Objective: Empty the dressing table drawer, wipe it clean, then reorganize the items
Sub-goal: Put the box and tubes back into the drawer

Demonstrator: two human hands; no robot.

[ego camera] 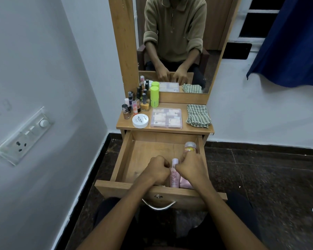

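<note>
The wooden drawer [127, 159] of the dressing table is pulled out, and both my hands are inside it near its front. A pink bottle [174, 175] lies between them. My left hand [157, 170] has its fingers curled against the bottle's left side. My right hand [191, 166] is curled too, with its thumb at the bottle's right side, and it covers a pink pouch [186, 184]. What its fingers hold is hidden. A clear jar with a yellow-orange label [190, 147] stands in the drawer's back right corner. The drawer's left half is bare wood.
On the tabletop [127, 126] stand several nail polish bottles [134, 103], a green tube [154, 96], a white round tin [140, 121], a clear flat box [166, 117] and a folded striped cloth [198, 115]. A mirror [179, 42] rises behind. The left wall carries a switch panel [26, 136].
</note>
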